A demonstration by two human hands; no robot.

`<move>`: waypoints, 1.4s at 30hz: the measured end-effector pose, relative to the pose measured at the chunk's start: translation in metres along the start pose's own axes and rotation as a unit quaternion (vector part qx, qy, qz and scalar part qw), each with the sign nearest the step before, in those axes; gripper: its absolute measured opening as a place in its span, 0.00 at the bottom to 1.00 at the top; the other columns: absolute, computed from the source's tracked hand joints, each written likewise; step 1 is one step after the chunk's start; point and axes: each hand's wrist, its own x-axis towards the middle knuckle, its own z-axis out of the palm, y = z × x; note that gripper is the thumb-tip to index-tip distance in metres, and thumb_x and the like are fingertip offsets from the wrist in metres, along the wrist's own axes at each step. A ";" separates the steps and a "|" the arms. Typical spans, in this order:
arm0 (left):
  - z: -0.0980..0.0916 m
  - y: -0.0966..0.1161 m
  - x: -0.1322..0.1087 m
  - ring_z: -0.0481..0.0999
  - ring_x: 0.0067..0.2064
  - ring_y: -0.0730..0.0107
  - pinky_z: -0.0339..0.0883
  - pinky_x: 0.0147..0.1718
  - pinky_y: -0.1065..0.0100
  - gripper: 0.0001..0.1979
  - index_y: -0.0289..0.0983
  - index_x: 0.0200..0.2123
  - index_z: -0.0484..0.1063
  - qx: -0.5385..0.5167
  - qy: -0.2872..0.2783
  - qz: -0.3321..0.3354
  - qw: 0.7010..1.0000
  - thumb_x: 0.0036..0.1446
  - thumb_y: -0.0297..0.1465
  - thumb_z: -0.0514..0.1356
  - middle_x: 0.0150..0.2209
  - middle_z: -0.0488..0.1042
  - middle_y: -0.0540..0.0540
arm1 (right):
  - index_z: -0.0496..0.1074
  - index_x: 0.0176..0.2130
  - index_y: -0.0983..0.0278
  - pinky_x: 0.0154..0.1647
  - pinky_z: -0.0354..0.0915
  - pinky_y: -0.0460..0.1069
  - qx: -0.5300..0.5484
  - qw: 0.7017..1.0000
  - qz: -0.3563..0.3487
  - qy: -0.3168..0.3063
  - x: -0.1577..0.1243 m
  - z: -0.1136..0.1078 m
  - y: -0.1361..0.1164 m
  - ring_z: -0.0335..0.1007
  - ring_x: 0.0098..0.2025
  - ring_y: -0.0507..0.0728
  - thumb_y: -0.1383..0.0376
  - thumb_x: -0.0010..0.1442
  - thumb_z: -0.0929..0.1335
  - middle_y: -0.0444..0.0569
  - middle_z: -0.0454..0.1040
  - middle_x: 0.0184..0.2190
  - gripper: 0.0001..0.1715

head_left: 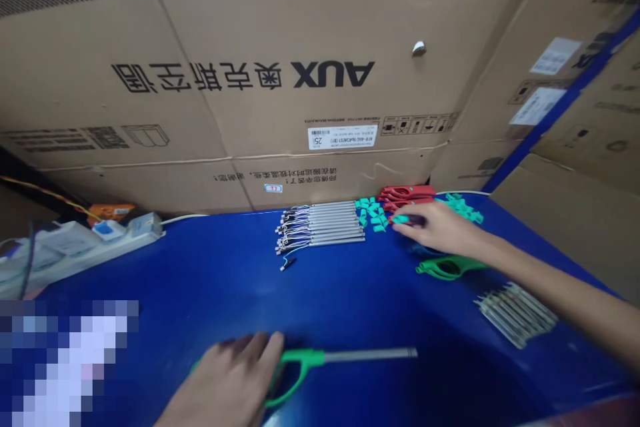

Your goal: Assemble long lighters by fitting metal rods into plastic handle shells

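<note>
The left hand (225, 380) is closing around the grip of a green lighter (350, 355) and is holding it down near the front of the blue tabletop (200, 293). The lighter's long metal tube is pointing to the right. The right hand (435, 227) is reaching across the tabletop with its fingers close together, and they are touching a small teal piece (400, 219) right beside a stack of red lighter handles (406, 195). There look to be three red handles.

More teal pieces are lying in two messy piles (373, 212), too many to count well. Next to them, about ten metal tubes with thin wires (325, 223) are lying side by side, and one small wire piece (287, 264) is sitting apart from the row. Just below the right hand is one green handle (450, 267). Off to the right is a bunch of about ten more metal tubes (515, 315).

A white power strip (65, 253) and an orange packet (113, 212) are sitting at the back left. A big cardboard box (200, 33) is standing behind everything, showing "AUX" and Chinese words upside down. A white barcode label (325, 138) on it is showing "25". A blurry patch (65, 360) is hiding the lower left corner.
</note>
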 end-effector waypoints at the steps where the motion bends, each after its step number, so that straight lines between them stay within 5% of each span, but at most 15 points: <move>1: -0.006 0.008 0.016 0.77 0.34 0.55 0.70 0.31 0.59 0.15 0.37 0.45 0.69 0.000 -0.036 0.004 0.999 0.58 0.23 0.48 0.36 0.75 0.41 | 0.75 0.45 0.64 0.34 0.64 0.49 -0.038 0.999 0.003 -0.017 0.020 0.012 0.001 0.73 0.33 0.57 0.56 0.63 0.64 0.51 0.78 0.34 0.19; 4: -0.016 0.021 0.049 0.75 0.39 0.53 0.71 0.34 0.55 0.12 0.37 0.46 0.67 -0.051 -0.033 0.012 0.998 0.61 0.33 0.51 0.40 0.73 0.40 | 0.74 0.48 0.66 0.36 0.63 0.49 -0.109 0.992 0.009 -0.058 0.060 0.036 0.006 0.74 0.41 0.63 0.59 0.61 0.65 0.57 0.78 0.39 0.19; 7: -0.012 0.018 0.057 0.73 0.45 0.53 0.70 0.41 0.53 0.17 0.38 0.51 0.63 -0.124 -0.006 0.028 0.992 0.60 0.35 0.53 0.44 0.71 0.41 | 0.72 0.52 0.67 0.37 0.62 0.50 -0.114 0.991 0.008 -0.062 0.067 0.032 0.009 0.73 0.43 0.65 0.59 0.60 0.66 0.59 0.77 0.42 0.23; 14: 0.001 -0.003 0.055 0.71 0.50 0.61 0.67 0.50 0.62 0.19 0.42 0.58 0.59 -0.255 0.007 0.054 0.965 0.64 0.33 0.51 0.51 0.67 0.43 | 0.75 0.40 0.62 0.28 0.59 0.47 0.006 0.990 -0.081 -0.112 -0.003 -0.001 -0.042 0.70 0.29 0.54 0.56 0.61 0.65 0.46 0.75 0.27 0.15; 19: -0.005 -0.007 0.059 0.74 0.46 0.65 0.69 0.47 0.65 0.17 0.44 0.55 0.64 -0.286 0.010 0.072 0.955 0.64 0.35 0.53 0.49 0.67 0.46 | 0.74 0.43 0.61 0.36 0.61 0.49 0.020 0.966 -0.211 -0.145 -0.045 0.028 -0.092 0.72 0.37 0.56 0.58 0.61 0.67 0.48 0.75 0.38 0.14; 22: -0.007 -0.006 0.048 0.74 0.46 0.65 0.69 0.46 0.65 0.15 0.44 0.52 0.66 -0.290 0.058 0.057 0.954 0.61 0.32 0.57 0.46 0.69 0.48 | 0.73 0.43 0.64 0.37 0.62 0.52 -0.001 0.958 -0.250 -0.140 -0.057 0.047 -0.115 0.72 0.39 0.59 0.58 0.65 0.63 0.50 0.75 0.39 0.14; 29: -0.001 0.024 0.012 0.75 0.40 0.70 0.72 0.38 0.71 0.14 0.44 0.49 0.64 -0.347 0.313 -0.039 0.883 0.59 0.31 0.59 0.41 0.70 0.49 | 0.69 0.48 0.58 0.44 0.62 0.53 0.183 0.977 -0.094 -0.060 -0.075 0.062 -0.159 0.72 0.41 0.58 0.53 0.65 0.62 0.45 0.74 0.39 0.17; 32: 0.002 0.040 0.011 0.76 0.42 0.70 0.74 0.40 0.71 0.20 0.44 0.53 0.61 -0.419 0.346 -0.040 0.839 0.58 0.28 0.59 0.43 0.70 0.48 | 0.69 0.44 0.57 0.45 0.60 0.53 0.232 0.970 -0.052 -0.051 -0.073 0.061 -0.163 0.70 0.42 0.57 0.53 0.64 0.63 0.44 0.73 0.39 0.14; 35: 0.003 0.047 0.014 0.75 0.47 0.67 0.74 0.43 0.69 0.29 0.44 0.59 0.56 -0.483 0.314 0.031 0.817 0.56 0.27 0.59 0.50 0.69 0.45 | 0.68 0.39 0.61 0.43 0.60 0.50 0.268 0.960 -0.050 -0.070 -0.070 0.053 -0.156 0.68 0.40 0.54 0.59 0.63 0.63 0.44 0.71 0.37 0.09; 38: 0.000 0.043 0.016 0.75 0.45 0.68 0.74 0.44 0.69 0.27 0.43 0.59 0.58 -0.446 0.301 0.075 0.840 0.56 0.27 0.60 0.49 0.70 0.45 | 0.66 0.35 0.63 0.37 0.59 0.47 0.294 0.948 -0.038 -0.112 -0.071 0.042 -0.147 0.65 0.35 0.52 0.65 0.60 0.63 0.43 0.69 0.31 0.04; 42: -0.008 0.034 0.017 0.72 0.48 0.61 0.70 0.47 0.60 0.20 0.38 0.53 0.66 -0.236 0.393 0.081 0.885 0.56 0.24 0.61 0.46 0.71 0.41 | 0.68 0.40 0.62 0.35 0.58 0.46 0.317 0.924 -0.059 -0.206 -0.067 0.034 -0.134 0.64 0.35 0.52 0.66 0.62 0.60 0.43 0.71 0.31 0.09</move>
